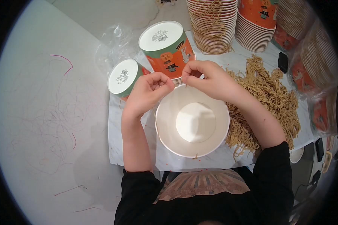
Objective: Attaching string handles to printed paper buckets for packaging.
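A white paper bucket (218,123) stands open side up in front of me. Over its far rim my left hand (148,90) is closed in a pinch; whatever lies between its fingertips is hidden. My right hand (206,77) also pinches, thumb against forefinger, just right of the left one. A short bit of tan cord shows under the right fingertips at the rim. The tan cord (157,129) runs down the bucket's left outside, below the left hand. At the near rim a small cord knot (195,156) sticks out.
Two upturned orange-and-green buckets (165,56) (122,77) stand beyond the hands. A heap of tan cords (268,101) lies at right. Stacked buckets (214,26) rise behind, more in plastic bags (319,63) at far right. Crumpled clear plastic (116,43) lies at left.
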`<state>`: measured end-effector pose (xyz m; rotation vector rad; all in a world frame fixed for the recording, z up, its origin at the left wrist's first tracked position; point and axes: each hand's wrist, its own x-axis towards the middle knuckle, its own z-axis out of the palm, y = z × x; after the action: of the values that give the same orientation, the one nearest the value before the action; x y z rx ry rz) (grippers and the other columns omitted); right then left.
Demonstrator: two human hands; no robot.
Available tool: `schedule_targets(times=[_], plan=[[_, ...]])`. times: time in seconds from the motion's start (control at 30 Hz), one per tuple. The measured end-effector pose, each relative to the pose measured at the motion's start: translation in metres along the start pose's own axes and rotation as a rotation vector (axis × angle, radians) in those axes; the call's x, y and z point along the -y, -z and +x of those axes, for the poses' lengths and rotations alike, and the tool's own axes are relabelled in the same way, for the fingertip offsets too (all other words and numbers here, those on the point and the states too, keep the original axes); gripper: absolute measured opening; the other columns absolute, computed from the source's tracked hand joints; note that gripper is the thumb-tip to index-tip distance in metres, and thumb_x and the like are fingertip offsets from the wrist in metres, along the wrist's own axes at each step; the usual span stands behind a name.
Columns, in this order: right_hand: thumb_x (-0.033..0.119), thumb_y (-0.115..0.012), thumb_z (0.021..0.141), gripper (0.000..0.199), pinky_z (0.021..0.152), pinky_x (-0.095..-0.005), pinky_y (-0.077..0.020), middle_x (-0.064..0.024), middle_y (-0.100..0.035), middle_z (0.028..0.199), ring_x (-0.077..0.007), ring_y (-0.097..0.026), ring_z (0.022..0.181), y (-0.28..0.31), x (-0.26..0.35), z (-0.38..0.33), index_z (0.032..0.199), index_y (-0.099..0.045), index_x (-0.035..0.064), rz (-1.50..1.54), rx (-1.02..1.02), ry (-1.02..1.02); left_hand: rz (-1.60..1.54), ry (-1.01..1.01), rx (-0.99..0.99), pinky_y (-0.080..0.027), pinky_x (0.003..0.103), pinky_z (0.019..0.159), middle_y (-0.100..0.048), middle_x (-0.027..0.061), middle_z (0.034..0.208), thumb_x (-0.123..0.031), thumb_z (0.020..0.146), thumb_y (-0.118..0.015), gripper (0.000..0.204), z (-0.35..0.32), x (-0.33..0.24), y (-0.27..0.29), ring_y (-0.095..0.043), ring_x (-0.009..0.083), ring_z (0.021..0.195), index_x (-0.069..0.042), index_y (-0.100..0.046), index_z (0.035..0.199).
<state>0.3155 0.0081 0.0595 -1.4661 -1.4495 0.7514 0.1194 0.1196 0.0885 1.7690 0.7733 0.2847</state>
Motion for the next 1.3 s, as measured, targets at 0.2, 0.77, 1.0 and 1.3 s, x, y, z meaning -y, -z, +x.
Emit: schedule_targets(times=[0.2, 0.77, 1.0, 1.3], plan=[[0.014, -0.059, 0.095, 0.012, 0.076, -0.0235, -0.0492, -0.0017, -0.063, 0.091, -0.0084, -0.058, 0.083, -0.002, -0.004, 0.004, 0.096, -0.064, 0.0026, 0.595, 0.18, -0.192, 0.02, -0.006, 0.032, -0.035, 0.017, 0.056, -0.059, -0.0084, 0.072, -0.011, 0.085, -0.075, 0.013, 0.0, 0.0, 0.0, -0.045, -0.0022, 0.062, -0.001, -0.07, 0.092], [0.016, -0.063, 0.097, 0.011, 0.086, -0.0275, -0.0505, -0.0013, -0.066, 0.094, -0.0107, -0.063, 0.088, 0.011, 0.007, 0.003, 0.101, -0.064, 0.0061, 0.828, 0.138, -0.122, 0.084, -0.04, 0.03, -0.034, 0.018, 0.056, -0.061, -0.0075, 0.073, -0.009, 0.084, -0.077, 0.012, -0.008, -0.005, -0.01, -0.045, -0.0012, 0.062, 0.0, -0.072, 0.089], [0.016, -0.063, 0.097, 0.009, 0.087, -0.0276, -0.0507, 0.0003, -0.064, 0.093, -0.0104, -0.063, 0.09, 0.006, 0.016, -0.003, 0.099, -0.064, 0.0065, 0.831, 0.106, -0.142, 0.12, -0.081, 0.001, -0.039, 0.02, 0.054, -0.063, -0.0036, 0.069, -0.012, 0.081, -0.077, 0.016, -0.007, 0.0, -0.014, -0.047, 0.0, 0.059, 0.001, -0.072, 0.089], [0.015, -0.063, 0.097, 0.009, 0.08, -0.0233, -0.0464, 0.0044, -0.06, 0.091, -0.0057, -0.054, 0.085, 0.003, 0.018, -0.006, 0.099, -0.064, 0.0059, 0.732, 0.092, -0.018, 0.178, -0.085, -0.008, -0.037, 0.019, 0.058, -0.061, -0.0062, 0.072, -0.009, 0.084, -0.077, 0.015, -0.015, -0.011, -0.017, -0.046, -0.0003, 0.063, 0.003, -0.072, 0.092]])
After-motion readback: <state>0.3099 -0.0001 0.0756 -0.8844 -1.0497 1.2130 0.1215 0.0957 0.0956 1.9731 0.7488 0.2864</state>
